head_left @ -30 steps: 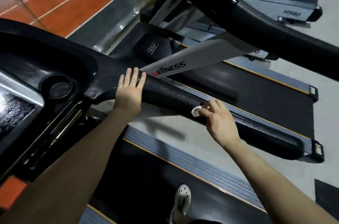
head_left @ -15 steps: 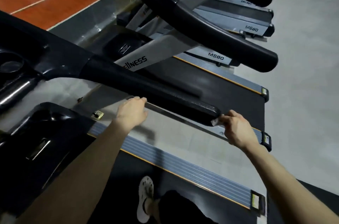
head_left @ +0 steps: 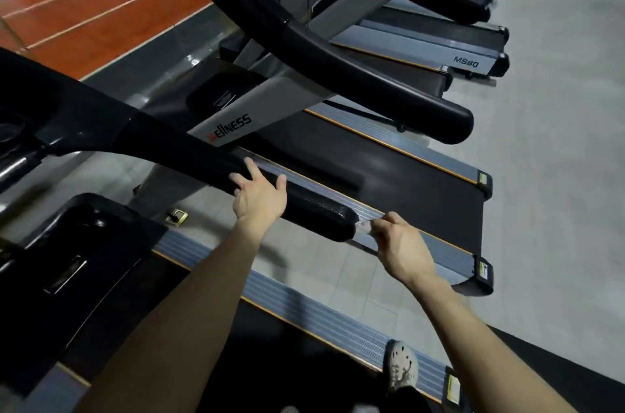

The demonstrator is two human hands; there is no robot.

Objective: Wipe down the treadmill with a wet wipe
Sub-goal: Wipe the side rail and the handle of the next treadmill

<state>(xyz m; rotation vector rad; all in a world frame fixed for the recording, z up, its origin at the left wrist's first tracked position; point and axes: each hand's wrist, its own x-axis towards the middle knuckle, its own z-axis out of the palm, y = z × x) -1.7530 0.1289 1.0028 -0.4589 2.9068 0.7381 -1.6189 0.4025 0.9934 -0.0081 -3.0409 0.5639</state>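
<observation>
The treadmill's black right handrail [head_left: 189,155] runs from the console at left down to its rounded end near the centre. My left hand [head_left: 258,196] rests on top of the rail with fingers spread and fairly straight. My right hand [head_left: 400,243] is just past the rail's tip and pinches a small white wet wipe [head_left: 362,225] against the end cap. Most of the wipe is hidden by my fingers.
A second treadmill's thick black handrail [head_left: 372,87] crosses above, with its belt [head_left: 389,175] and grey side rail beyond. More treadmills line the back right. Grey floor [head_left: 558,175] lies to the right. My shoe [head_left: 402,367] stands on the grey side rail below.
My right hand slid the wipe down the rail to its end cap. My left hand followed down the rail, now resting on top near the end. The view shifted right.
</observation>
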